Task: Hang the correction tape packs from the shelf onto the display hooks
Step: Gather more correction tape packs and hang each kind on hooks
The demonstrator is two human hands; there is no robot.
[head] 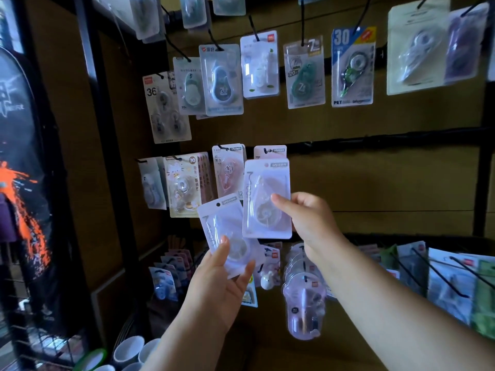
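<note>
The right hand point(305, 218) grips a lilac correction tape pack point(266, 198) by its lower right edge, thumb across the clear blister, fingers curled behind; the pack stands upright, its top hole raised just below a black display hook point(268, 151) at 12 o'clock of it — whether the hole has met the hook tip, I cannot tell; a matching pack already on that hook point(270, 150) shows only its header above the held one. At 8 o'clock of the held pack, the left hand point(222, 287) holds a second lilac pack point(227, 234), tilted with its top leaning left, thumb on the front and fingers wrapped at the lower right edge; the two packs sit just beside each other, their edges overlapping in view. At 9 o'clock hang a pink pack point(227, 172) and a cat-printed pack point(182, 186); the row at 12 o'clock carries a blue pack marked 30 point(352, 66) among others. At 6 o'clock, round clear blister packs point(304, 298) hang on a lower hook; white cups point(128, 349) stand at 7 o'clock — low in the view.
</note>
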